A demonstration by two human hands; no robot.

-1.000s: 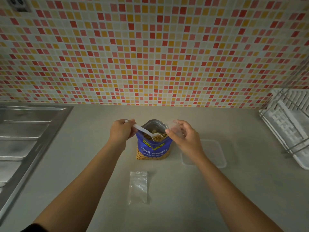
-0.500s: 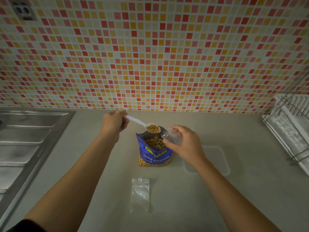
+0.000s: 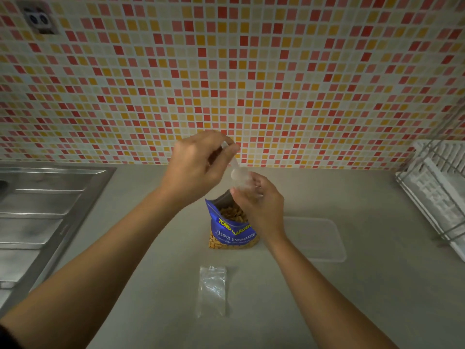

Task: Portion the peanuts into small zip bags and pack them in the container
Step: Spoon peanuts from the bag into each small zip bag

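Observation:
A blue bag of salted peanuts (image 3: 232, 229) stands open on the counter, nuts visible inside. My left hand (image 3: 195, 163) grips a white plastic spoon (image 3: 235, 167), tipped steeply down with its bowl at the mouth of a small clear zip bag (image 3: 245, 183). My right hand (image 3: 260, 205) pinches that zip bag just above the peanut bag. A second small zip bag (image 3: 212, 289) lies flat on the counter in front. A clear plastic container (image 3: 315, 238) sits to the right of the peanut bag.
A steel sink drainboard (image 3: 37, 212) fills the left side. A white dish rack (image 3: 437, 190) stands at the right edge. The mosaic tiled wall (image 3: 251, 71) rises behind the counter.
My left hand has lifted the loaded spoon out of the peanut bag and tipped it down into the small zip bag, which my right hand has raised a little.

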